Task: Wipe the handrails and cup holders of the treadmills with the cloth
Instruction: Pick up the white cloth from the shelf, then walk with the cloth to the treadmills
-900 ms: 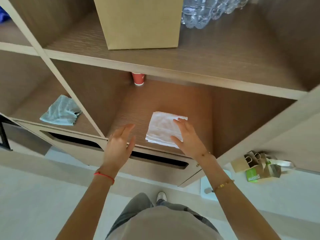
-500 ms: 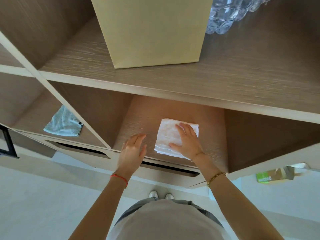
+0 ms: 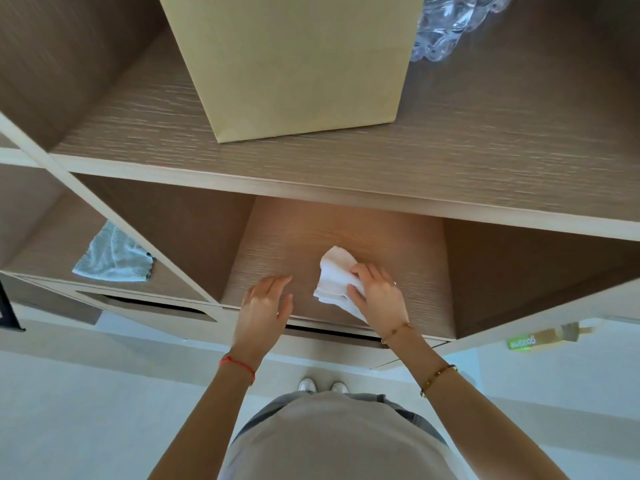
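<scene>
While the white cloth point(image 3: 334, 278) is lying bunched on the floor of the middle shelf compartment point(image 3: 277, 258), at centre frame, the right hand point(image 3: 375, 296) is gripping it, with fingers and thumb curling over its right edge. The left hand point(image 3: 263, 306) is hovering just left of the cloth, apart from it, with fingers held loosely together and slightly bent, holding nothing. A grey-blue cloth point(image 3: 112, 259) is lying in the adjoining compartment at left of frame. On the shelf above, a tan box point(image 3: 291, 64) is standing at upper centre, with clear plastic bottles point(image 3: 450, 26) showing at its right.
</scene>
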{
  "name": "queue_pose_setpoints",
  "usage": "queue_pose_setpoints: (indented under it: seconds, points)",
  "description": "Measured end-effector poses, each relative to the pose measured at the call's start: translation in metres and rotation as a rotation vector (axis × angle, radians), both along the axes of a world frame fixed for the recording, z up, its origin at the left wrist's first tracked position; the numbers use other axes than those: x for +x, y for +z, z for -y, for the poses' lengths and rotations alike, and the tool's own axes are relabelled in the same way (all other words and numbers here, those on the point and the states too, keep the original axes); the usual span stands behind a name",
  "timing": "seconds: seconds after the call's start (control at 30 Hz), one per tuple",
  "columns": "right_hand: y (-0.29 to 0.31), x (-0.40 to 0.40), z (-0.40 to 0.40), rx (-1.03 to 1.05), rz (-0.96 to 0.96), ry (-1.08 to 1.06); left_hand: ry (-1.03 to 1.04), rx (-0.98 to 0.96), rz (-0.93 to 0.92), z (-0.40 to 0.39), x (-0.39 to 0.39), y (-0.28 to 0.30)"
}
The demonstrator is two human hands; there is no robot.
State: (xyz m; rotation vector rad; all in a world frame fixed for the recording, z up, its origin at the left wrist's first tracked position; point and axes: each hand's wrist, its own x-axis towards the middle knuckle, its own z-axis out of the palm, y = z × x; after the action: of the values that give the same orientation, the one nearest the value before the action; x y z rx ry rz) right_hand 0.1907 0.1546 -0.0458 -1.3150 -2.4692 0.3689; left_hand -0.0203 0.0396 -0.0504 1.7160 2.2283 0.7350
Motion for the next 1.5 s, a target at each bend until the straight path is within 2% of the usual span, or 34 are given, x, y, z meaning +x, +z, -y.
queue_pose_setpoints:
  seconds: [0.07, 0.27, 0.4, 0.53, 0.97, 1.13, 1.5]
  points:
    - [0.007, 0.008, 0.004, -0.088, -0.053, -0.051, -0.008, 0.011, 0.01, 0.004, 0.0, 0.005]
    - [0.029, 0.042, 0.039, -0.044, -0.168, -0.154, -0.038, 0.07, 0.009, 0.023, 0.009, 0.028]
    - [0.038, 0.063, 0.075, -0.032, -0.186, -0.229, -0.139, 0.09, -0.004, 0.038, 0.013, 0.036]
    - [0.041, 0.072, 0.128, -0.033, -0.201, -0.41, -0.279, 0.111, 0.007, 0.055, 0.012, 0.041]
    - [0.055, 0.045, 0.383, -0.037, -0.339, -1.086, -0.923, 0.105, 0.047, 0.125, 0.005, 0.071]
    - [0.062, 0.033, 0.482, -0.02, -0.341, -1.354, -1.13, 0.037, 0.066, 0.166, 0.035, 0.083]
    - [0.068, 0.022, 0.687, 0.082, -0.376, -1.825, -1.597, 0.049, 0.074, 0.301, 0.141, 0.088]
